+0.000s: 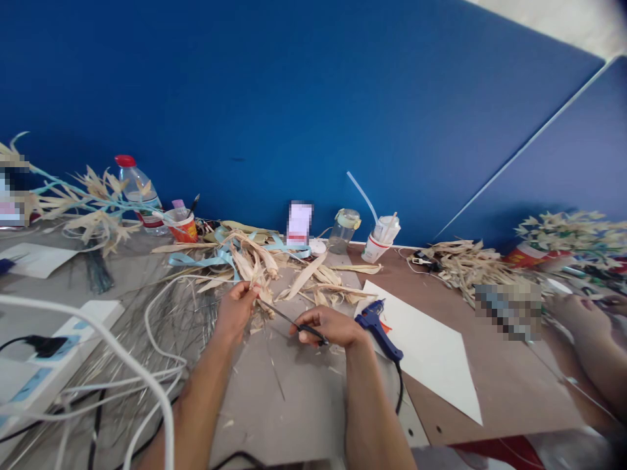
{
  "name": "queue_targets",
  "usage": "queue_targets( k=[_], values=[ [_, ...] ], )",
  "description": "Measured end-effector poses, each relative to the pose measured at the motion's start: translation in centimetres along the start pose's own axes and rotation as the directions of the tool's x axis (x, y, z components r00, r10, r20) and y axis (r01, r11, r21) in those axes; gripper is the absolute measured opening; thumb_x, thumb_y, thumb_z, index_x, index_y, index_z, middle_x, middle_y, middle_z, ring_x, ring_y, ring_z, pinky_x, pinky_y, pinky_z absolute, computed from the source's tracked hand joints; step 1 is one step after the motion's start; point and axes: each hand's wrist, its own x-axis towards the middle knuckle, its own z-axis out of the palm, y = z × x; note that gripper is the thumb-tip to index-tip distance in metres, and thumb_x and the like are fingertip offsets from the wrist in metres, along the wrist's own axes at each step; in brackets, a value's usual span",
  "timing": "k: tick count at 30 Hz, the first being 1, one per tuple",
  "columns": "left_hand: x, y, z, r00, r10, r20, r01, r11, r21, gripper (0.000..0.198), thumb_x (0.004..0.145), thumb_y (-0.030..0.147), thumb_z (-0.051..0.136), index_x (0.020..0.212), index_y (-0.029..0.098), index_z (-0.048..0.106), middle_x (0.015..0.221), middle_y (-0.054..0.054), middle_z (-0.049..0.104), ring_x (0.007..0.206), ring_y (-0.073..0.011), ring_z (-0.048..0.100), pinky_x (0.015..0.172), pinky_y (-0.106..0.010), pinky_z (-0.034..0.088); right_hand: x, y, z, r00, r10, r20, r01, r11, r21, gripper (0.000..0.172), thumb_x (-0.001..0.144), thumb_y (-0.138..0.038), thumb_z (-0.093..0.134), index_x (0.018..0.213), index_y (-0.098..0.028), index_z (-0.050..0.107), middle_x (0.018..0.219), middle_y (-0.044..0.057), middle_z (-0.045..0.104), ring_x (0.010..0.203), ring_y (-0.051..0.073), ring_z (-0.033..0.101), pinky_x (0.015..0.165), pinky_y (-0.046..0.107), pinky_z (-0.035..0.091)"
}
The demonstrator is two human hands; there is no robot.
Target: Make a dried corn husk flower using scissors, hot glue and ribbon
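Dry corn husks [255, 261] lie heaped at the middle of the table, pale and curled. My left hand [236, 308] pinches the lower end of a husk piece at the front of the heap. In my right hand [329, 325] is a pair of black-handled scissors [309, 330], its fingers wrapped round the handles. The blades point left and reach close to the fingertips of my left hand. Whether they touch the husk I cannot tell. A blue glue gun [379, 326] lies on white paper [435, 356] just right of my right hand.
Thin wires [171, 326] and white cables spread at left beside a power strip [63, 359]. Behind stand a bottle [142, 196], a red paper cup [182, 227], a phone [299, 223], a jar [344, 228] and a white cup [377, 248]. Another person's hand [580, 316] is at right.
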Motion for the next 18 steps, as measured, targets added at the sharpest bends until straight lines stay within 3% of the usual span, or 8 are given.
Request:
queue_targets(
  k=[18],
  values=[
    [0.05, -0.39, -0.16, 0.999, 0.007, 0.049, -0.007, 1.0, -0.013, 0.026, 0.062, 0.039, 0.07, 0.069, 0.016, 0.061, 0.056, 0.004, 0.052, 0.043, -0.0069, 0.035, 0.042, -0.021, 0.028, 0.16, 0.2, -0.03, 1.0, -0.014, 0.008, 0.014, 1.0, -0.009, 0.059, 0.062, -0.063, 0.073, 0.094, -0.013, 0.071, 0.055, -0.003, 0.053, 0.052, 0.009, 0.043, 0.05, 0.022, 0.033]
  ],
)
